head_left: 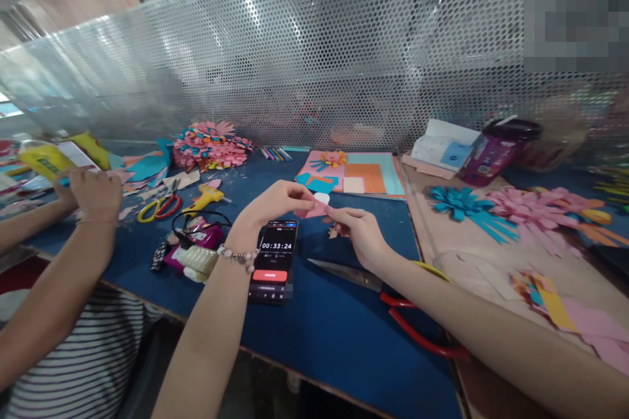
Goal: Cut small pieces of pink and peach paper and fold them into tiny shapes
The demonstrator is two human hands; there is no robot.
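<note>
While the left hand [276, 203] and the right hand [362, 234] pinch it from either side, a small pink paper piece [313, 211] sits between them over the blue table [339, 340], partly covered by the grip, a rounded white patch [322, 198] showing at its far edge. Nearer, to the left, lies a lit phone [273, 263]; near right, red-handled scissors [369, 279]; far beyond, coloured paper sheets [371, 177]

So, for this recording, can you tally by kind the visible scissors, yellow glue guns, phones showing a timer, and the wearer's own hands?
Scissors: 2
Yellow glue gun: 1
Timer phone: 1
Wearer's left hand and right hand: 2
Total: 6
</note>
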